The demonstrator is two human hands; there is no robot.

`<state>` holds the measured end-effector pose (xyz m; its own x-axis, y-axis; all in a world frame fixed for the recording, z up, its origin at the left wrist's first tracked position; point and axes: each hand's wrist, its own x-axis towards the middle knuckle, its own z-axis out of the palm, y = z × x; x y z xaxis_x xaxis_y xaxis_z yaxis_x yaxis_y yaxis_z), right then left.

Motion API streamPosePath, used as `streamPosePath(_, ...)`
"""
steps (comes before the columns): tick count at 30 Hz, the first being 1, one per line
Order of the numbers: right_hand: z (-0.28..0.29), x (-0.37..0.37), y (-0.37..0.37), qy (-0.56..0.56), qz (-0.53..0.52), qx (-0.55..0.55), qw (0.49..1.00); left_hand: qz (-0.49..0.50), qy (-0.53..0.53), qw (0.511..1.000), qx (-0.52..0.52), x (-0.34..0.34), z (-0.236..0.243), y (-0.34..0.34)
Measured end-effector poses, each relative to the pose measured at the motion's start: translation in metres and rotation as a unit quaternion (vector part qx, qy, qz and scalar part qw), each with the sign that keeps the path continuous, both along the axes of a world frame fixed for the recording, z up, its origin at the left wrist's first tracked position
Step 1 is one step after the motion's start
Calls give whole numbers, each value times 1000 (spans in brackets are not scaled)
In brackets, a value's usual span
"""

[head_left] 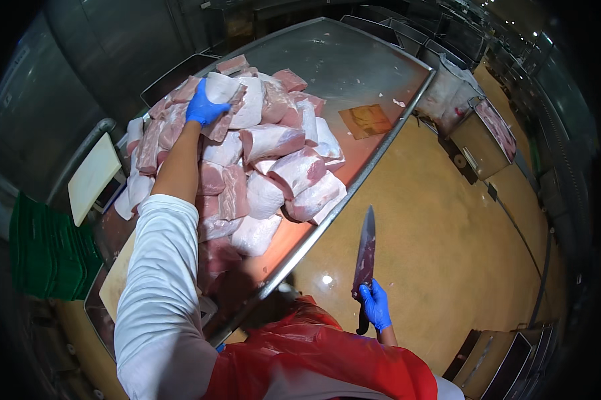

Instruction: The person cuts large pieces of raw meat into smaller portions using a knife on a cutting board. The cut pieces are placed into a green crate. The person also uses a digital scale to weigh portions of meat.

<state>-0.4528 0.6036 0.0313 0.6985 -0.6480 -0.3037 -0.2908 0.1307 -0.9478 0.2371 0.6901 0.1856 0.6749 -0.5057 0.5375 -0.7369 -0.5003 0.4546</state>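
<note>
A big heap of raw pork pieces [264,143], pink with white fat, lies on a steel table [314,53]. My left arm reaches out over the heap. At its far left part, my left hand [207,105] in a blue glove is closed on a piece of pork [223,87], thumb and fingers spread around it; its fingertips are partly hidden. Off the table's right edge, low and close to my body, my right hand [375,305], also blue-gloved, grips a long knife [365,257] by its dark handle. The blade points up and away, with reddish smears on it.
A brown sheet [366,121] lies on the table near its raised right rim. At left are a white board [94,177] and stacked green crates [50,250]. A wheeled metal bin [477,143] with meat stands at far right; another metal cart [490,363] is at lower right.
</note>
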Motion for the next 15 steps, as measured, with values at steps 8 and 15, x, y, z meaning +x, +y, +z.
streamPosePath(8, -26, 36, -22, -44, 42, 32, 998, -90, 551, 653, -512, -70, -101, 90)
streamPosePath(15, -5, 104, -40, -11, 205, -30, 978, -18, 562, 584, -585, -274, -48, 272)
